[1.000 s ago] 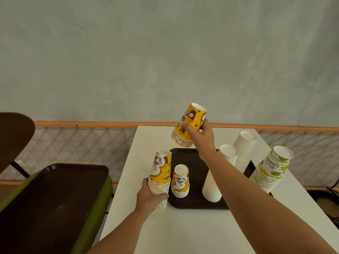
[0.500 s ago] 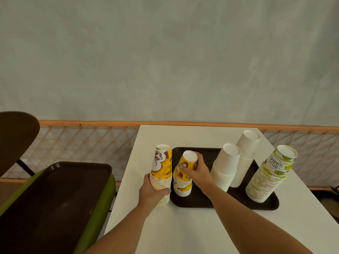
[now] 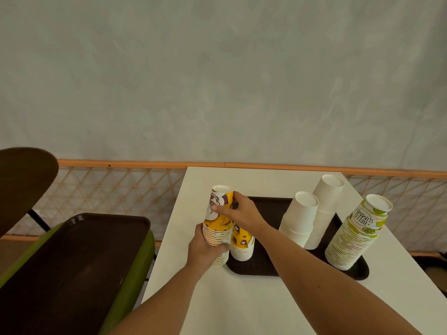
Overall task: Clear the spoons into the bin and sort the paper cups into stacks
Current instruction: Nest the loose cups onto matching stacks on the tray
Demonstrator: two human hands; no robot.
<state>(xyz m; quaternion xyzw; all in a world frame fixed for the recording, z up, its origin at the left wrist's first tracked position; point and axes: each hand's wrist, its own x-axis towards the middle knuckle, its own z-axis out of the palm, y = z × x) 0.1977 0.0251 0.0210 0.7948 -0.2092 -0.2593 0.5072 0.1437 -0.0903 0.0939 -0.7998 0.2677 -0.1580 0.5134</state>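
Observation:
A tall stack of upside-down yellow patterned cups [image 3: 217, 221] stands at the left edge of the dark tray [image 3: 256, 268]. My left hand [image 3: 205, 247] grips its lower part and my right hand [image 3: 238, 211] grips its upper part. Just right of it, a shorter yellow stack [image 3: 242, 245] rests on the tray, partly hidden by my right wrist. Two white cup stacks [image 3: 301, 218] [image 3: 325, 204] and a green-printed "Hello Summer" stack [image 3: 355, 234] stand further right on the tray. No spoons are in view.
The white table [image 3: 242, 305] meets a lattice railing [image 3: 116, 189] below a grey wall. To the left stands a green bin [image 3: 135, 267] topped by a dark tray [image 3: 72, 262], with a dark chair back [image 3: 21, 184] at the far left.
My right hand brought the yellow cups it held high down onto the short stack on the tray, let go, then moved left to the tall stack. My left hand stayed on the tall stack.

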